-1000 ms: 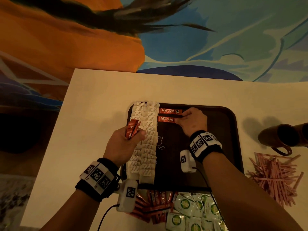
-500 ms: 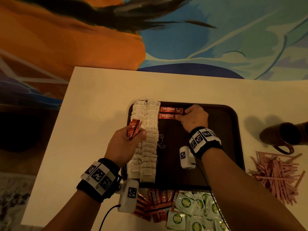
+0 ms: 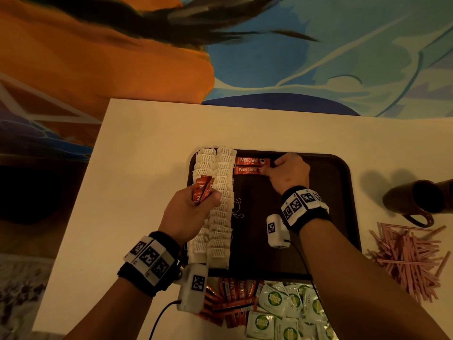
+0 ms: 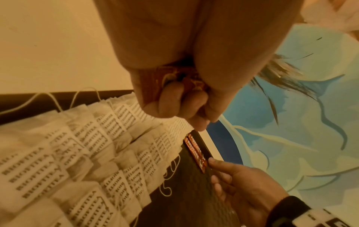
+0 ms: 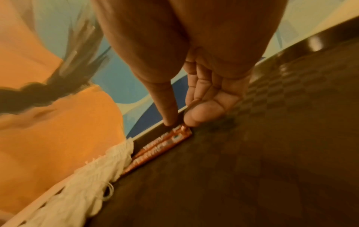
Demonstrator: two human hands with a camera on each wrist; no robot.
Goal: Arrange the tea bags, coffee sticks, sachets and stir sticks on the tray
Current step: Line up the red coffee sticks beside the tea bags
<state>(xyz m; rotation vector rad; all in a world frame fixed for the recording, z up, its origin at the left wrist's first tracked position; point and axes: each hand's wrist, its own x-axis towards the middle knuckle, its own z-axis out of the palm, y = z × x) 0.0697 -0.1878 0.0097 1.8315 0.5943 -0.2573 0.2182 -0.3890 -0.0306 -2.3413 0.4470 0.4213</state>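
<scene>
A dark brown tray (image 3: 343,217) lies on the table. Two columns of white tea bags (image 3: 217,212) fill its left side. Beside them at the far edge lie two red Nescafe coffee sticks (image 3: 248,165), parallel and close together. My right hand (image 3: 272,166) rests its thumb and fingertips on their right ends, holding nothing; the right wrist view shows the fingertips (image 5: 196,118) at the stick ends (image 5: 180,132). My left hand (image 3: 210,200) hovers over the tea bags and grips a small bundle of coffee sticks (image 3: 202,191), clenched in its fingers (image 4: 174,104).
Near the front edge of the pale table (image 3: 147,168) lie a pile of loose coffee sticks (image 3: 232,298) and several green-and-white sachets (image 3: 282,312). Pink stir sticks (image 3: 407,253) are heaped at the right, with brown mugs (image 3: 416,200) behind them.
My right hand has nudged the lower coffee stick slightly closer to the upper one. The left hand with its bundle has hardly moved.
</scene>
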